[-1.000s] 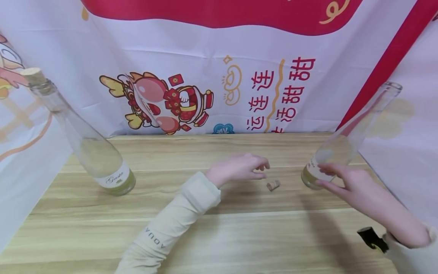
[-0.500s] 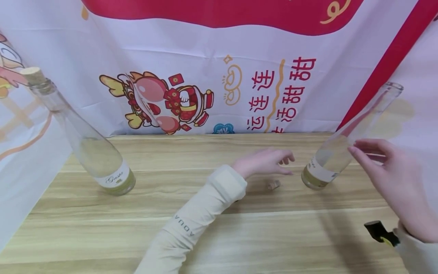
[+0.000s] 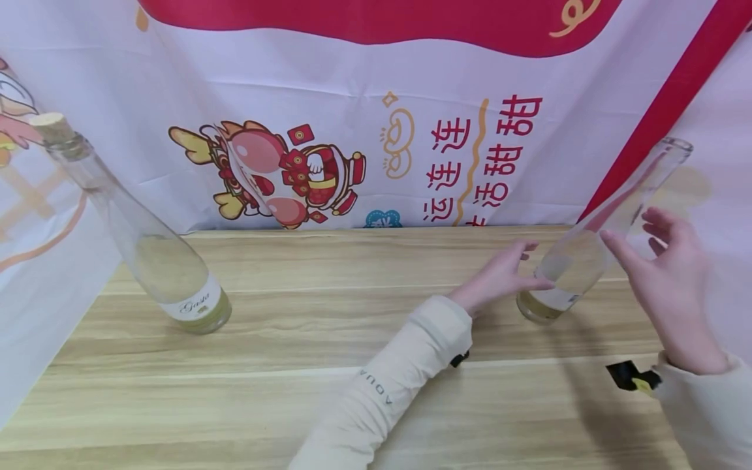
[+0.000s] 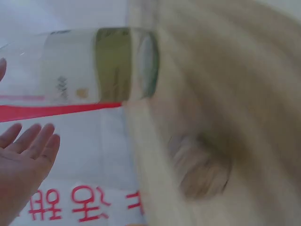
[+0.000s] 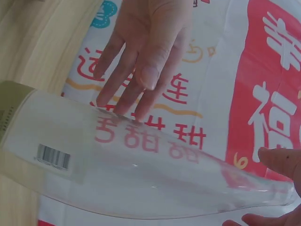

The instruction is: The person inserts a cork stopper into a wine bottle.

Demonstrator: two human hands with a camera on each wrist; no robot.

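Note:
A clear, uncorked glass bottle [image 3: 578,258] with a white and olive label stands at the right of the table. At its lower body my left hand [image 3: 502,275] reaches in, thumb and fingers spread. My right hand [image 3: 675,277] is on the other side, at about the height of the neck, with thumb and fingers parted; in the right wrist view they flank the bottle's narrow end. A small cork [image 4: 201,167] lies on the table, blurred in the left wrist view. In the head view my left forearm covers it. Neither hand grips anything.
A second glass bottle [image 3: 167,254], with a cork stopper [image 3: 51,128] in its mouth, stands at the left. The wooden table [image 3: 264,385] ends at a white and red printed cloth [image 3: 352,72] behind. A black wrist mount [image 3: 628,377] shows by my right sleeve.
My left hand has moved right, past the cork to the bottle. My right hand has drawn away from the bottle's base and risen toward its neck. Both bottles have stayed put.

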